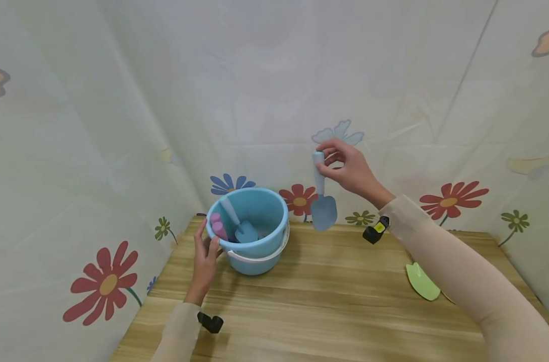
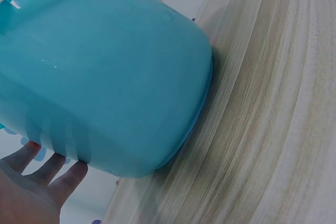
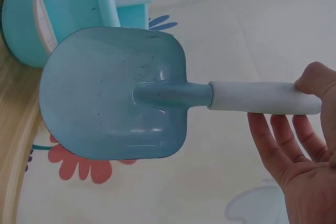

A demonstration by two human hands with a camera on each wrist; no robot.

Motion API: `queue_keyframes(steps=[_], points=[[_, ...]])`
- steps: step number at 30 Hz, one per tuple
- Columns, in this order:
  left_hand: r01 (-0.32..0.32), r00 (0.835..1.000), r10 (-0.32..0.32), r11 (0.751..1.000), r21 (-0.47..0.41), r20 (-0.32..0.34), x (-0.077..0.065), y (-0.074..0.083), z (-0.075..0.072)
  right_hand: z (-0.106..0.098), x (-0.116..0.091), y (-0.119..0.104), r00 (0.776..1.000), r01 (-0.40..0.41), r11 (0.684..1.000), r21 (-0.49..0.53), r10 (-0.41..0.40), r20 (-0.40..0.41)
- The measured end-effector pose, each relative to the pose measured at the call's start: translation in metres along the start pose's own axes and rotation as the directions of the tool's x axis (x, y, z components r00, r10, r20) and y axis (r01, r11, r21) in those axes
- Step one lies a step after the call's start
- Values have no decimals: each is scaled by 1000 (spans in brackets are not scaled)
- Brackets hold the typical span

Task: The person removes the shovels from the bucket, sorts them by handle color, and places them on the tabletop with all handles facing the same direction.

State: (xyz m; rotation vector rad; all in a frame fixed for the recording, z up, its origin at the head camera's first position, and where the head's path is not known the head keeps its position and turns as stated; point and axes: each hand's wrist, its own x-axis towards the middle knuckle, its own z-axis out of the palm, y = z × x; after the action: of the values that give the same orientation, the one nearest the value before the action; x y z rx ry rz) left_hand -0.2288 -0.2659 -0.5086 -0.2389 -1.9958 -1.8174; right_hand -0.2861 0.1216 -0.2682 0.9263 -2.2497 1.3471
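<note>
My right hand (image 1: pixel 346 163) pinches the pale handle of a blue toy shovel (image 1: pixel 324 213), near the handle's end. The shovel hangs upright in the air to the right of a light blue bucket (image 1: pixel 258 246), blade down. In the right wrist view the broad blade (image 3: pixel 113 93) fills the middle, with fingers along one side of the handle and the thumb on the other. My left hand (image 1: pixel 206 261) touches the bucket's left side close to the rim, fingertips against the outer wall. Inside the bucket lie a second blue shovel (image 1: pixel 246 232) and pink pieces (image 1: pixel 219 229).
The bucket stands on a wooden table (image 1: pixel 319 296), near its back left corner, its white carrying handle (image 1: pixel 260 260) lowered along the front. A green leaf-shaped piece (image 1: pixel 421 282) lies at the right, partly behind my right forearm. A flower-printed curtain (image 1: pixel 265 100) hangs behind the table.
</note>
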Motion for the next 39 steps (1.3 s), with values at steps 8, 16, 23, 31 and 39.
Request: queue_keyframes(steps=[8, 16, 23, 31, 39], points=[[20, 1000, -20, 1000, -9, 3, -2, 0, -1, -10, -16, 7, 999, -36, 999, -2, 36, -9], [49, 999, -49, 999, 9, 24, -6, 21, 1, -22, -33, 30, 993, -114, 993, 15, 114, -19], [49, 998, -49, 999, 6, 25, -7, 25, 2, -35, -49, 44, 984, -172, 985, -11, 171, -38], [48, 999, -48, 999, 22, -8, -3, 1, -2, -48, -65, 55, 971, -235, 972, 2, 235, -54], [50, 999, -50, 999, 8, -3, -3, 1, 0, -58, -78, 86, 963, -263, 964, -45, 260, -74]])
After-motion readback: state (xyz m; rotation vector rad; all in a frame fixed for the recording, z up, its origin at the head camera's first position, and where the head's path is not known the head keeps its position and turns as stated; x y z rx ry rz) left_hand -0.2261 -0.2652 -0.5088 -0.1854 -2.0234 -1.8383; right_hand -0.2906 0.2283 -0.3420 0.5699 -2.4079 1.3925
